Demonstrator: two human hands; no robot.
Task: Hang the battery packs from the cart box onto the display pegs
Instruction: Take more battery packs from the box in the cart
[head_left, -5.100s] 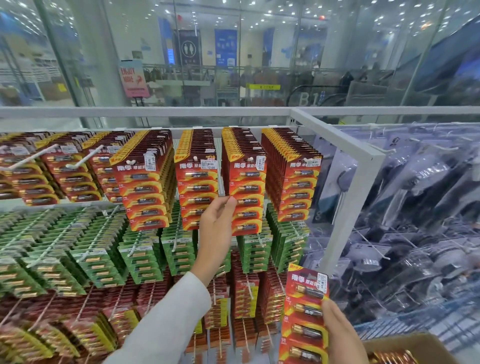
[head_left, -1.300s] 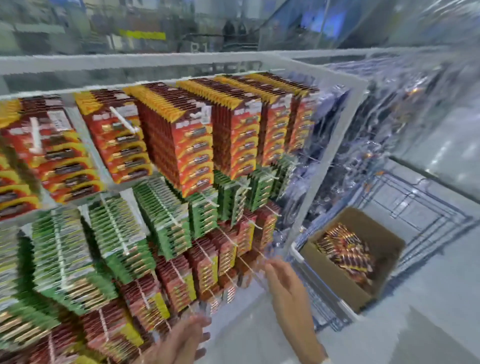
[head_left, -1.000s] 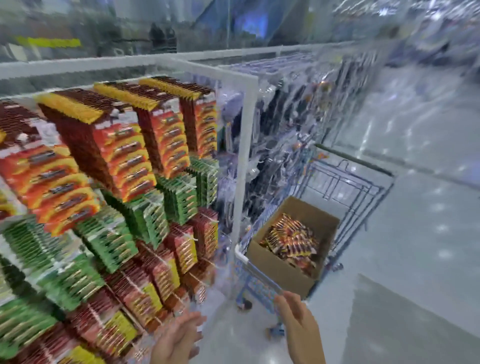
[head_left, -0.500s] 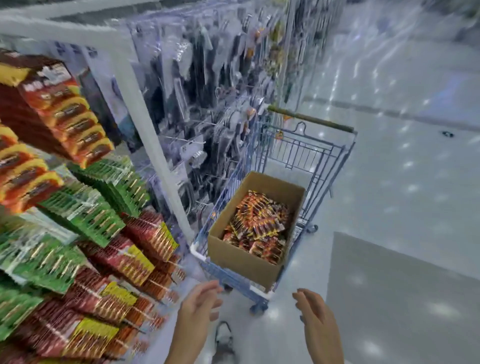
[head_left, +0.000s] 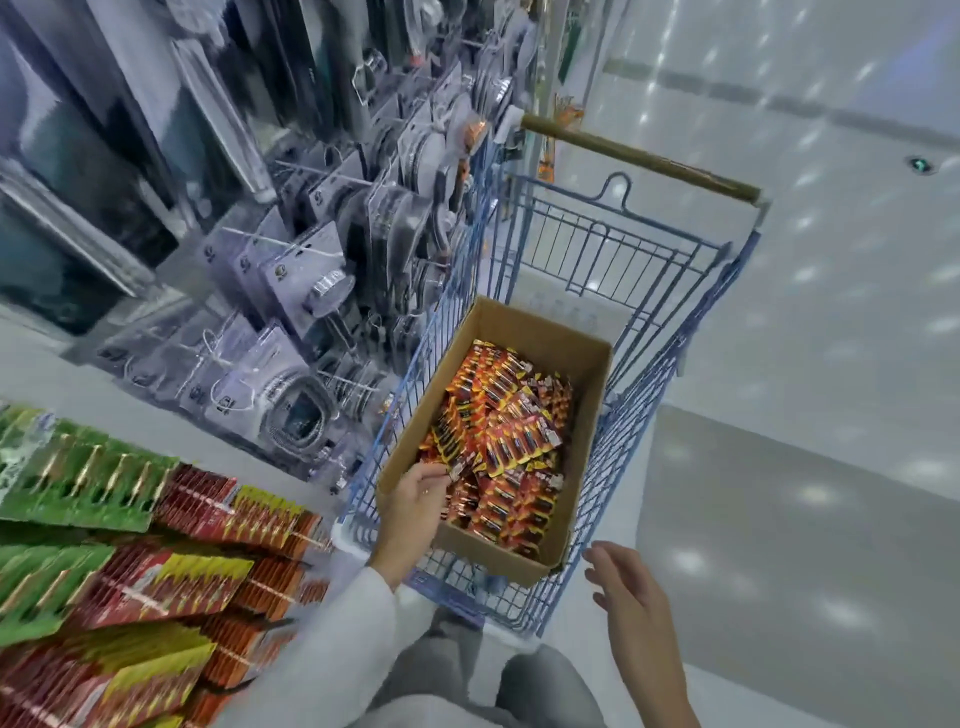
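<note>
Battery packs (head_left: 498, 431) lie flat in a heap in the cardboard box (head_left: 589, 415), whose long side runs down the blue cart (head_left: 618, 447) toward its handle; the packs mostly point diagonally. Left hand (head_left: 413, 501) is on the heap, can't tell if it's gripping. Right hand (head_left: 623, 587) hangs beside the cart, fingers spread.

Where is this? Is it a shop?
Most likely a big shop. A blue shopping cart stands on a shiny aisle floor and carries a cardboard box of battery packs. Packaged goods hang in rows beside it.
</note>
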